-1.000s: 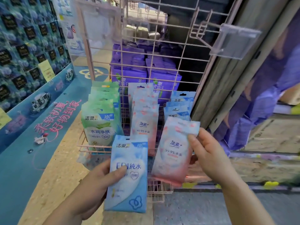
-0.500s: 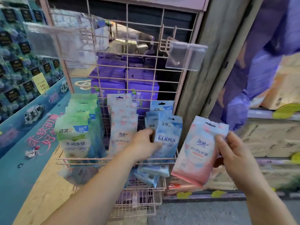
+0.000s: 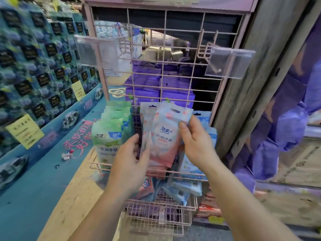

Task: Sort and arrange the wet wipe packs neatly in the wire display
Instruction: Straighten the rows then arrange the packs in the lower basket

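A pink wire display (image 3: 175,42) holds three rows of wet wipe packs: green packs (image 3: 108,136) on the left, pink packs (image 3: 147,119) in the middle, blue packs (image 3: 205,122) on the right. My right hand (image 3: 196,141) pinches a pink pack (image 3: 165,134) by its right edge, upright at the front of the middle row. My left hand (image 3: 129,164) touches the lower left of the pink row with its fingers; whether it grips a pack is unclear. Several loose packs (image 3: 180,190) lie in the lower basket.
Two clear plastic label holders (image 3: 229,62) stick out from the grid. Purple boxes (image 3: 156,94) stand behind the wire. A wooden post (image 3: 257,70) rises at the right, and a teal display wall (image 3: 34,75) fills the left. A lower wire basket (image 3: 159,213) juts forward.
My right hand carried the pink pack left from beside the post to the front of the middle row. My left hand let go of the blue pack at the right row and moved to the pink row.
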A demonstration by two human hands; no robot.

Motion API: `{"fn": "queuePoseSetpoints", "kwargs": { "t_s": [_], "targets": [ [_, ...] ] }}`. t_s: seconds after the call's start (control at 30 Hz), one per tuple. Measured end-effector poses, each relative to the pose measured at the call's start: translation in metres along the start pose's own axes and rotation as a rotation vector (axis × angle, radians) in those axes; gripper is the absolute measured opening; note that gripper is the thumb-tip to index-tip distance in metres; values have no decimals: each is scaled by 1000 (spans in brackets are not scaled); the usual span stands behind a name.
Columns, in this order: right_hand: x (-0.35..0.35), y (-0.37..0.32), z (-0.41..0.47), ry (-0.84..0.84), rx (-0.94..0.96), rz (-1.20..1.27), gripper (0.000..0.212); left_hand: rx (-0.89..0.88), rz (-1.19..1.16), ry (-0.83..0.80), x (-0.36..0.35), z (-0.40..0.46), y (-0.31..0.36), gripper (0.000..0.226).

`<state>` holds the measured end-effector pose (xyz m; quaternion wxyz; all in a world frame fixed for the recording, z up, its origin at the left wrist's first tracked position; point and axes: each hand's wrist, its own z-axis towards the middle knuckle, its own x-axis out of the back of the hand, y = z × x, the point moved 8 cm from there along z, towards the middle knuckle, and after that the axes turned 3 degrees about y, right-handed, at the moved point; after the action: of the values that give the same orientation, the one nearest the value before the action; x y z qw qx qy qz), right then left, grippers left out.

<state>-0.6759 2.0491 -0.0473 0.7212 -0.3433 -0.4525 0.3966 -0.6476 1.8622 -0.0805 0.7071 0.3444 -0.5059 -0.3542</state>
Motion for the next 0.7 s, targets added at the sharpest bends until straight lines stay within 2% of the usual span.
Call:
{"fn": "queuePoseSetpoints", "kwargs": {
  "t_s": [0.07,0.13,0.2,0.27,0.37,0.47,0.6,0.7],
  "targets": [
    [-27,8,7,-121,-42,-79,13,46,149,-100,-10,1,-9,76],
    [-42,22,2,-234,-139,-219,15,96,257,-204,-20,0,-14,86],
    [-43,28,-6,-231,-200,-324,24,145,259,-240,-27,3,-15,87],
    [-46,29,-13,-211,-247,-345,48,203,235,-250,-32,13,-22,84],
    [-65,38,-16,-221,-396,-136,77,242,197,-291,-45,34,-35,55],
    [-75,40,-15,-146,-412,118,76,210,161,-218,-50,50,-49,47],
    [-68,37,-12,-75,-307,69,73,157,85,-86,-46,57,-57,72],
    [-76,42,-10,-114,-339,81,78,182,126,-148,-52,55,-55,69]
  ]
}}
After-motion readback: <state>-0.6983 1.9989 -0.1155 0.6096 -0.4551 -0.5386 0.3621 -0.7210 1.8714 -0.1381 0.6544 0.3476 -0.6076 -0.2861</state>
